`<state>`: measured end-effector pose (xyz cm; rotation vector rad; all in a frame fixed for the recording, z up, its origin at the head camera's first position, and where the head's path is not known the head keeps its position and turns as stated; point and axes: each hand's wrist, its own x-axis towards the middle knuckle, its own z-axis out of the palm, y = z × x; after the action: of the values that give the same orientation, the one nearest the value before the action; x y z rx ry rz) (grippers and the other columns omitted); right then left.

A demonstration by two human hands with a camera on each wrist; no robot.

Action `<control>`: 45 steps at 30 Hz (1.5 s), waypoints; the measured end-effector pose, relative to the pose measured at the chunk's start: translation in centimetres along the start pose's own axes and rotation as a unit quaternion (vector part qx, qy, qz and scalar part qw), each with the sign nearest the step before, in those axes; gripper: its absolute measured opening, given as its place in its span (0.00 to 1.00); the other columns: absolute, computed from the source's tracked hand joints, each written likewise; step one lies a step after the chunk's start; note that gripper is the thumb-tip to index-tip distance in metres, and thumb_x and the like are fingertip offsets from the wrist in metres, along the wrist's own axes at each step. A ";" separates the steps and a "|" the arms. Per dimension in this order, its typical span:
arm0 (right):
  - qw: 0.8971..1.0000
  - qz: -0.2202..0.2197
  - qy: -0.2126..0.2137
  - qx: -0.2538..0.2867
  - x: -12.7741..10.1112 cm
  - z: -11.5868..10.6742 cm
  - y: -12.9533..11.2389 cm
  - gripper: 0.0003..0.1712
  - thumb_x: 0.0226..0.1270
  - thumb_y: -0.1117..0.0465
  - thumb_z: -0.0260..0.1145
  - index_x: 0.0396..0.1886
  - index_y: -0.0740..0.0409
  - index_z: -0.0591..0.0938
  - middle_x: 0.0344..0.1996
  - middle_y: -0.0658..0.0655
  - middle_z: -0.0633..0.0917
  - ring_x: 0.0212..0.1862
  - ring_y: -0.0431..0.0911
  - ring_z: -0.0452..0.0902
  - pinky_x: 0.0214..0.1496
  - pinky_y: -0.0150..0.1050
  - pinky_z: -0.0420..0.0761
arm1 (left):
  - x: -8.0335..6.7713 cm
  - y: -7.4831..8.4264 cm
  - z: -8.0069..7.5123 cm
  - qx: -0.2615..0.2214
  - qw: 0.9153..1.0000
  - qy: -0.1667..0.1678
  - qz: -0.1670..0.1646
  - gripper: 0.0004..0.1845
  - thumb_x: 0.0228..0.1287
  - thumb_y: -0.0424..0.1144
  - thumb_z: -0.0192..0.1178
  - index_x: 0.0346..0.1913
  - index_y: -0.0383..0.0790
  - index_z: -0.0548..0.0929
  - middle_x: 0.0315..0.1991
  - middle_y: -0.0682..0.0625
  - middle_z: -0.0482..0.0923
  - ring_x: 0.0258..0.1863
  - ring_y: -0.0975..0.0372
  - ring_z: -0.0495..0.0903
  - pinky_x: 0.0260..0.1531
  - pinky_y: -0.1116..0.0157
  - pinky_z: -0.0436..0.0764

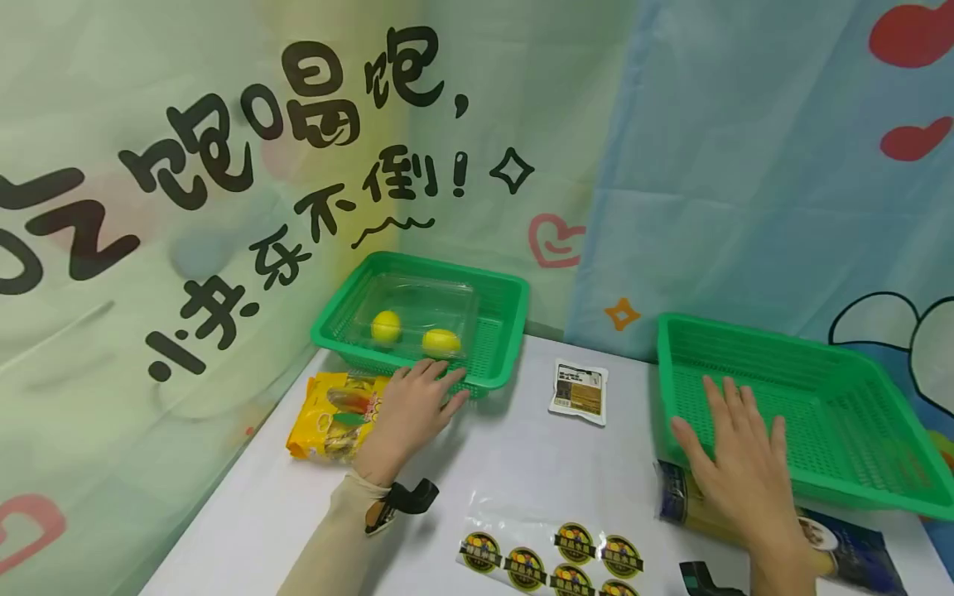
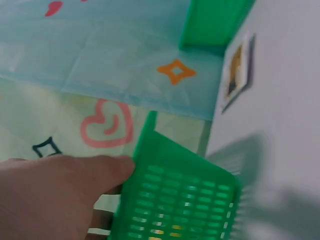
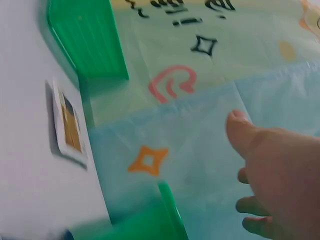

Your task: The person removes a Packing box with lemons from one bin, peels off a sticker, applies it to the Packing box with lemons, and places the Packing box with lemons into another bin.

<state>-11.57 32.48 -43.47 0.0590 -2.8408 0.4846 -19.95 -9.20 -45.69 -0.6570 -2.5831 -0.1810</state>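
My left hand [image 1: 419,407] reaches over the near rim of the left green basket [image 1: 516,308], fingers relaxed. In the left wrist view a fingertip of that hand [image 2: 60,192] meets the basket's rim. Inside the basket lie a clear plastic clamshell box [image 1: 425,296] and two yellow lemon-like fruits [image 1: 385,327]; whether these are in the box or under it, I cannot tell. My right hand [image 1: 745,463] hovers with straight, spread fingers at the near left side of the right green basket [image 1: 842,377]. Nothing is in its grasp in the right wrist view.
A yellow snack bag [image 1: 316,418] lies below the left basket. Between the baskets rests a small white-edged packet [image 1: 580,392]. A sheet of round stickers [image 1: 525,569] lies in front. A long dark blue package [image 1: 857,553] sits partly under my right arm.
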 end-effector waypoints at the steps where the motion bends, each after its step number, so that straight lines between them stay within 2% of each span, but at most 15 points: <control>1: 1.000 -0.008 0.011 0.006 0.3 0.1 -0.5 0.46 0.83 0.39 0.52 0.87 0.55 0.46 0.82 0.74 0.49 0.84 0.69 0.36 0.78 0.75 0.28 | 0.0 0.1 0.2 0.004 1.000 0.008 0.006 0.19 0.70 0.55 0.67 0.59 0.52 0.89 0.55 0.47 0.88 0.55 0.51 0.86 0.49 0.49 0.87; 5: 0.997 -0.045 0.065 0.026 1.7 0.5 -3.2 0.42 0.82 0.42 0.57 0.84 0.57 0.57 0.79 0.74 0.62 0.81 0.70 0.52 0.80 0.73 0.44 | 0.4 0.3 0.9 0.011 0.999 0.041 0.012 0.15 0.69 0.51 0.70 0.55 0.52 0.91 0.51 0.48 0.89 0.52 0.53 0.86 0.45 0.52 0.88; 8: 0.992 -0.073 0.092 0.051 3.2 0.7 -5.4 0.39 0.80 0.44 0.61 0.81 0.57 0.65 0.74 0.72 0.70 0.75 0.71 0.64 0.76 0.73 0.58 | 0.9 0.5 1.2 0.006 0.998 0.055 -0.002 0.12 0.69 0.48 0.71 0.52 0.53 0.92 0.48 0.50 0.90 0.48 0.54 0.87 0.39 0.55 0.87; 10: 0.990 -0.085 0.092 0.069 4.3 1.1 -6.9 0.37 0.80 0.45 0.62 0.79 0.57 0.68 0.72 0.70 0.74 0.72 0.70 0.68 0.71 0.72 0.65 | 1.3 0.6 1.2 0.005 0.998 0.056 -0.014 0.10 0.69 0.47 0.71 0.50 0.54 0.93 0.46 0.51 0.91 0.46 0.55 0.87 0.35 0.56 0.86; 12: 0.990 -0.086 0.067 0.089 5.3 1.4 -8.3 0.36 0.80 0.44 0.61 0.79 0.56 0.68 0.73 0.69 0.74 0.71 0.70 0.69 0.68 0.72 0.68 | 1.5 0.6 1.1 0.007 0.998 0.054 -0.025 0.09 0.69 0.47 0.71 0.49 0.55 0.93 0.45 0.52 0.91 0.44 0.55 0.88 0.33 0.57 0.85; 17: 0.988 -0.080 0.006 0.133 7.2 2.3 -11.4 0.37 0.82 0.40 0.56 0.80 0.55 0.67 0.75 0.67 0.71 0.75 0.67 0.66 0.70 0.71 0.69 | 1.6 0.7 1.2 0.012 0.998 0.053 -0.039 0.08 0.69 0.47 0.71 0.47 0.56 0.94 0.43 0.53 0.91 0.42 0.56 0.88 0.35 0.57 0.86; 23: 0.982 -0.094 -0.020 0.164 8.9 3.3 -14.2 0.37 0.81 0.39 0.56 0.80 0.52 0.68 0.76 0.63 0.72 0.76 0.63 0.67 0.68 0.69 0.73 | 1.5 0.8 1.3 0.006 0.998 0.052 -0.043 0.08 0.68 0.47 0.71 0.47 0.55 0.94 0.43 0.53 0.91 0.42 0.55 0.88 0.36 0.56 0.87; 27: 0.976 -0.105 -0.036 0.187 10.3 4.4 -16.0 0.35 0.82 0.41 0.57 0.80 0.53 0.68 0.76 0.62 0.72 0.76 0.62 0.67 0.70 0.67 0.72 | 1.4 0.8 1.2 0.012 0.998 0.049 -0.049 0.08 0.69 0.47 0.71 0.47 0.56 0.94 0.43 0.54 0.91 0.41 0.56 0.88 0.36 0.58 0.87; 32: 0.968 -0.101 -0.071 0.217 12.4 6.0 -18.1 0.35 0.83 0.42 0.56 0.80 0.52 0.67 0.76 0.62 0.72 0.73 0.62 0.71 0.69 0.66 0.74 | 1.4 0.7 1.4 0.011 0.997 0.048 -0.065 0.08 0.68 0.49 0.71 0.46 0.57 0.94 0.42 0.55 0.91 0.40 0.57 0.88 0.37 0.60 0.88; 38: 0.963 -0.082 -0.106 0.236 14.5 8.2 -19.9 0.34 0.84 0.42 0.54 0.81 0.51 0.66 0.77 0.62 0.71 0.71 0.63 0.74 0.65 0.64 0.79 | 1.5 0.8 1.4 0.017 0.996 0.046 -0.076 0.11 0.65 0.55 0.71 0.46 0.58 0.95 0.41 0.57 0.91 0.39 0.58 0.88 0.39 0.61 0.88; 45: 0.961 -0.061 -0.119 0.240 16.3 10.0 -21.1 0.34 0.84 0.42 0.53 0.80 0.54 0.67 0.75 0.65 0.73 0.69 0.64 0.76 0.65 0.62 0.80 | 1.4 0.7 1.3 0.009 0.995 0.057 -0.084 0.11 0.63 0.55 0.73 0.45 0.57 0.95 0.40 0.57 0.91 0.37 0.58 0.88 0.36 0.61 0.88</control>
<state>-28.00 9.29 -41.64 0.4052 -2.8477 1.1985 -21.22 -7.66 -46.20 -0.4091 -2.5253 -0.2430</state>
